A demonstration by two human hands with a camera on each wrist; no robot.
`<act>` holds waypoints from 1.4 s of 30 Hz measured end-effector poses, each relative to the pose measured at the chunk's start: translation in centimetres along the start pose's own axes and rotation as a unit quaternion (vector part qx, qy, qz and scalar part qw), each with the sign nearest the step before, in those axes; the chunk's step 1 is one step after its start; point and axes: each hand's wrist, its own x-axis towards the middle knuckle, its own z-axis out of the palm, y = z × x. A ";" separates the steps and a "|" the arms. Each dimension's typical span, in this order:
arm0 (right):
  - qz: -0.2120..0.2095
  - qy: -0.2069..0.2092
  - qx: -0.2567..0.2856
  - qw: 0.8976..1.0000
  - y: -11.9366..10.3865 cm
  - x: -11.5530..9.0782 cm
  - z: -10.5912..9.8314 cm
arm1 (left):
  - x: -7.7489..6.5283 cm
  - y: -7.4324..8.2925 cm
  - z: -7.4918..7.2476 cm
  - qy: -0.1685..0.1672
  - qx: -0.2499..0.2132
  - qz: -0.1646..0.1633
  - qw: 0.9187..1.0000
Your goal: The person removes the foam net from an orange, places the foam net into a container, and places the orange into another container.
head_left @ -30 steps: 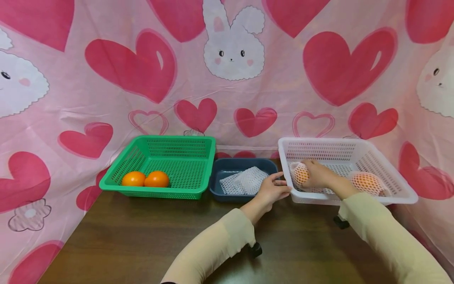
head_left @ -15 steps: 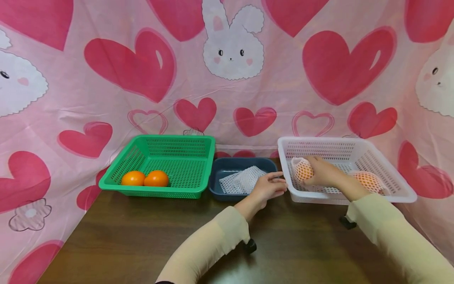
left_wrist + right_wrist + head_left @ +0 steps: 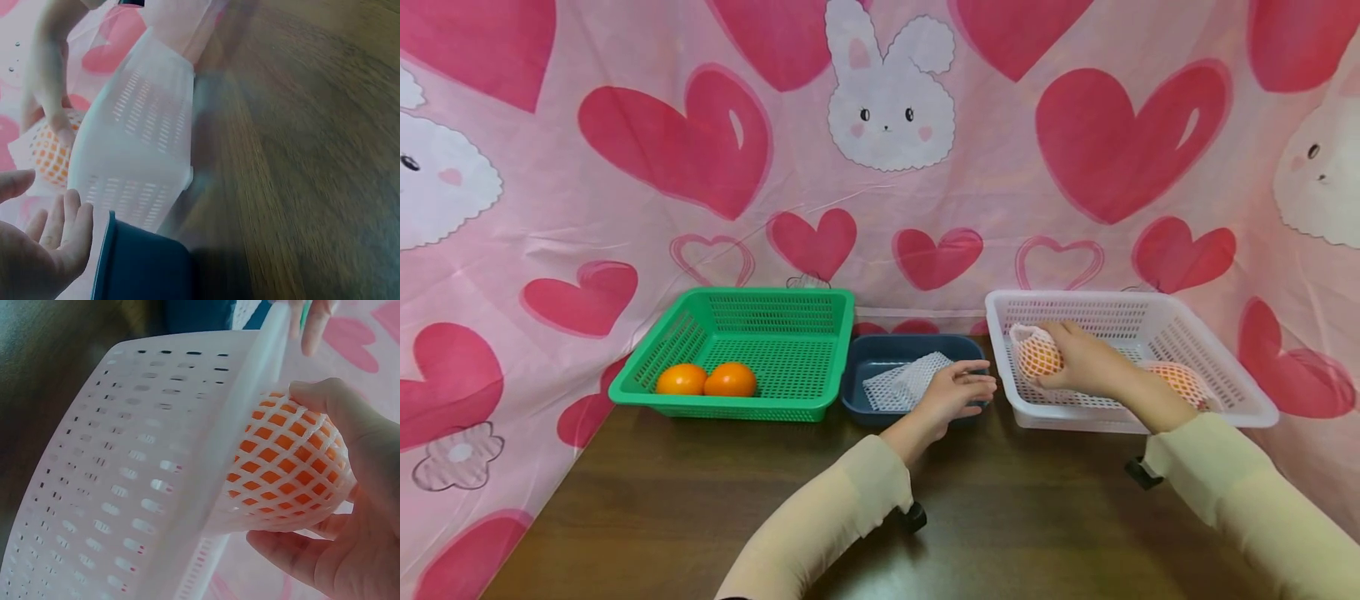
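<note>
White net (image 3: 294, 453) wraps the orange (image 3: 1042, 357) that my right hand (image 3: 1086, 362) holds, thumb on one side and fingers curled on the other. It is at the left end of the white basket (image 3: 1101, 415), close to the rim; I can't tell whether its underside is clear of the floor. To do this well, I'd press just enough that the fruit can't slip inside its net, keep the net's loose end free of my fingers, and give the rim plenty of room. My left hand (image 3: 951, 396) holds nothing, fingers spread loosely above the tray (image 3: 880, 342), so it looks ready to take that loose end.

Against a second ago, my right hand has brought the orange a little higher, and my left fingers have come off the basket's rim. The nets in the tray (image 3: 895, 390), the other netted fruit (image 3: 1176, 382) and the two bare oranges (image 3: 731, 379) in the green basket (image 3: 775, 293) lie as they did.
</note>
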 end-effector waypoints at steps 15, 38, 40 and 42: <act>-0.028 0.043 0.000 0.999 -3.1 -0.9 -1.3 | -0.9 0.2 -2.9 -0.038 0.052 0.010 0.998; -0.080 0.085 0.069 0.991 -7.3 -0.7 1.5 | -3.1 0.1 -6.8 -0.035 0.109 -0.003 0.993; -0.092 0.090 0.083 0.988 -7.6 -0.6 2.1 | -3.3 0.1 -7.1 -0.044 0.104 0.002 0.994; -0.106 0.096 0.094 0.985 -7.9 -0.6 2.7 | -3.6 0.1 -7.4 -0.052 0.100 0.009 0.994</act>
